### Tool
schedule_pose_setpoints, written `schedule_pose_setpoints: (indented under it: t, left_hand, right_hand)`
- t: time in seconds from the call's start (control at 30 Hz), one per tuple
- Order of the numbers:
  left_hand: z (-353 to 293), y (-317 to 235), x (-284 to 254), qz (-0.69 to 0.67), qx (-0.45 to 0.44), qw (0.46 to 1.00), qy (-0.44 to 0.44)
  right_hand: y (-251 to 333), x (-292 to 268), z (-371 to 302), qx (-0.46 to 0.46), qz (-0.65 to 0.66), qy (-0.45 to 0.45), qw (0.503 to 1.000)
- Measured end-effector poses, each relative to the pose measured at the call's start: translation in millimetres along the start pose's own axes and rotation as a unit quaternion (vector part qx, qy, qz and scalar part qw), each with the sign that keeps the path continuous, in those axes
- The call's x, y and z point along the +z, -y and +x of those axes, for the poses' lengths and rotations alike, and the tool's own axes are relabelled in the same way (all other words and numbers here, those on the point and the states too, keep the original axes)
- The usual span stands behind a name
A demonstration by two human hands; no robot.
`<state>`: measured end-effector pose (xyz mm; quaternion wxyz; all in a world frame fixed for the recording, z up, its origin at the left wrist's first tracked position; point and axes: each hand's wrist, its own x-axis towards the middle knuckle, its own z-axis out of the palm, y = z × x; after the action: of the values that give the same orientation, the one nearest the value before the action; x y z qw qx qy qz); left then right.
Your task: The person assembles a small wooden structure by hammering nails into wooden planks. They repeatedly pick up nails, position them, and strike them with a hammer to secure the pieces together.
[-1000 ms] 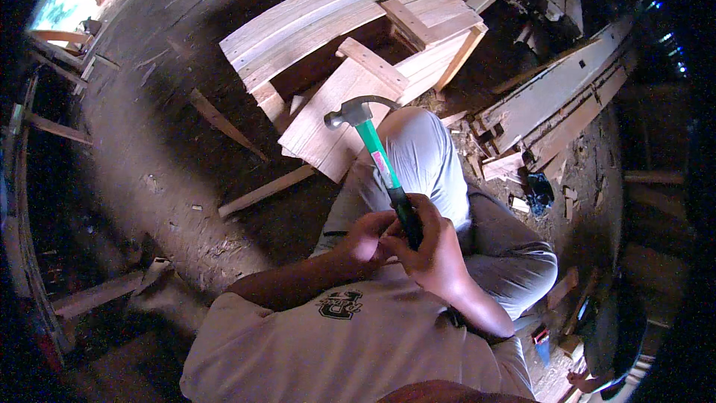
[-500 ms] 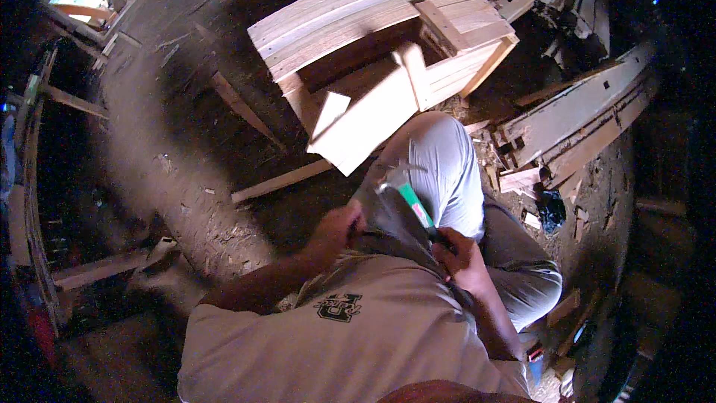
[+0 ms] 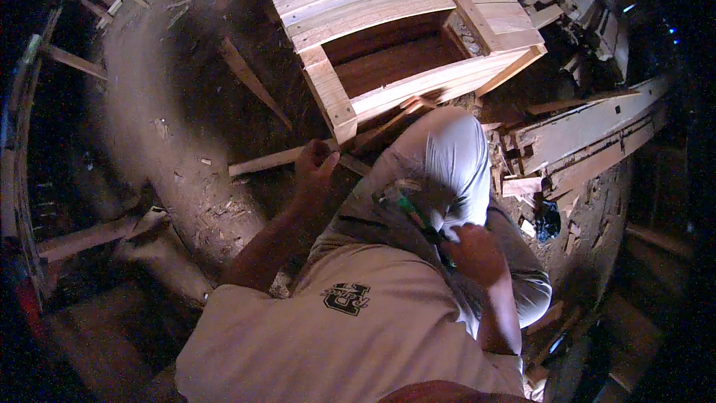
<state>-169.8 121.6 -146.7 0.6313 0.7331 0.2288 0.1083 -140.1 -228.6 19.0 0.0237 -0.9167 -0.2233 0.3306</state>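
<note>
A pale wooden box (image 3: 406,75) built of planks, with a rectangular opening on its upper side, lies in front of my knees. At its near left corner is my left hand (image 3: 317,166), with thumb and forefinger closed together beside the lower end of the corner board (image 3: 333,97). Whatever those fingers hold, if anything, is too small and dark to make out. Over my lap, my right hand (image 3: 479,255) is wrapped round the handle of a claw hammer (image 3: 409,207) with a green and black grip. Its metal head points toward the box, blurred and in shade.
Thin wood strips (image 3: 406,113) lie between the box and my raised knee. A long batten (image 3: 272,160) rests on the ground to the left. Large weathered planks (image 3: 589,130) and chips lie at right, near a dark plastic bag (image 3: 548,220). Another loose board (image 3: 253,82) lies farther left.
My left hand has moved forward to the box's near corner. The bright loose boards slanting across the box front no longer show there. The hammer stays in my right hand, now in shade.
</note>
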Motion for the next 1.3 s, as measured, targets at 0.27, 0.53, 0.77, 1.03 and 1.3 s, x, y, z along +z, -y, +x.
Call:
schedule_pose_setpoints:
  t: [0.27,0.53,0.77,1.03,1.3]
  left_hand:
    - [10,110,1,0.415,0.197,0.855,0.241]
    - [54,107,50,0.533,0.196,0.729,0.381]
    - [56,116,44,0.534,0.157,0.737,0.383]
    - [66,105,44,0.523,0.141,0.742,0.395]
    - [38,45,-17,0.441,0.097,0.803,0.388]
  right_hand:
    - [3,-53,158,-0.125,-0.017,-0.405,0.905]
    - [-6,-88,300,0.021,-0.162,0.05,0.985]
    - [-15,-81,298,0.048,-0.009,-0.098,0.994]
    - [-55,-66,354,0.018,0.027,-0.077,0.996]
    - [-100,-60,342,-0.06,0.197,-0.172,0.963]
